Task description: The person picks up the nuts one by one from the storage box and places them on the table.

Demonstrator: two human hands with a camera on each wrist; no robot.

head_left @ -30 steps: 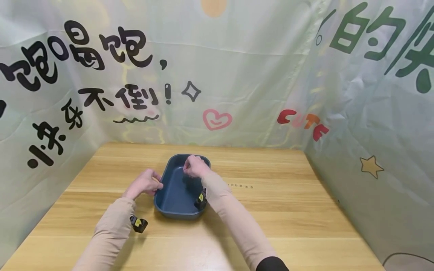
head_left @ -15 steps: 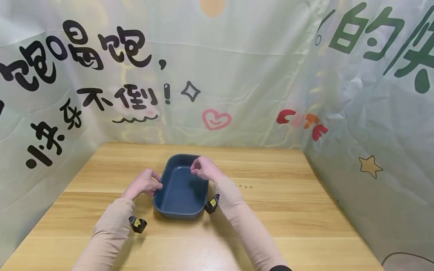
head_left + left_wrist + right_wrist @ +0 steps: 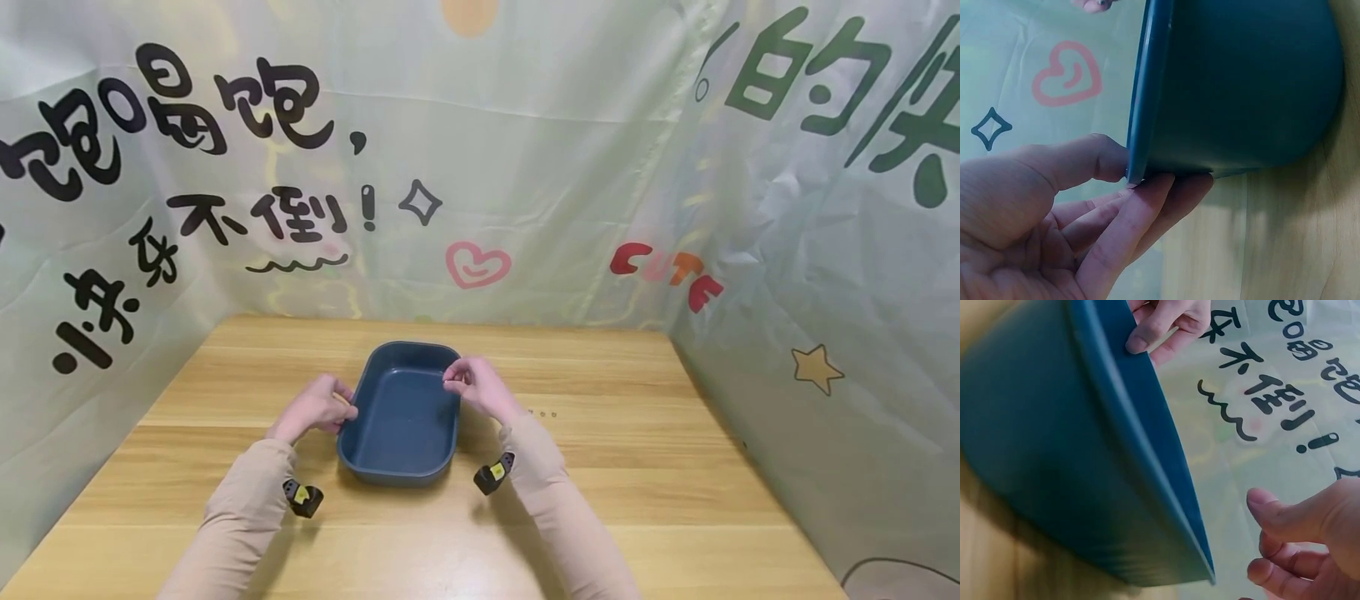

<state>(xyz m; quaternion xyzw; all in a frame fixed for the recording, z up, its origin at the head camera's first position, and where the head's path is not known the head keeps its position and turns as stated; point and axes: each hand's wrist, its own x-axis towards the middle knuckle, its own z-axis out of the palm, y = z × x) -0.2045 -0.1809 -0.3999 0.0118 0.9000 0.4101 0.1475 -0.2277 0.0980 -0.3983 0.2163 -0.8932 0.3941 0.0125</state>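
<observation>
A dark blue rectangular dish (image 3: 401,412) with rounded corners and deep sides stands on the wooden table. My left hand (image 3: 318,404) pinches its left rim. In the left wrist view, the thumb is on the inner side of the rim and the fingers press the outer wall (image 3: 1241,94). My right hand (image 3: 480,387) hovers at the far right rim, thumb and index finger close together. The left wrist view catches a small dark spot at that hand's fingertips (image 3: 1094,5); I cannot tell whether something is held. In the right wrist view, the thumb (image 3: 1266,506) hides the index fingertip.
Several tiny round pieces (image 3: 543,414) lie in a row on the table (image 3: 637,483) right of the dish, partly hidden by my right arm. A printed cloth (image 3: 555,208) rises behind the table and along both sides.
My right hand has moved right, from over the inside of the dish to its right rim, fingers still close together. The left hand keeps its grip on the left rim.
</observation>
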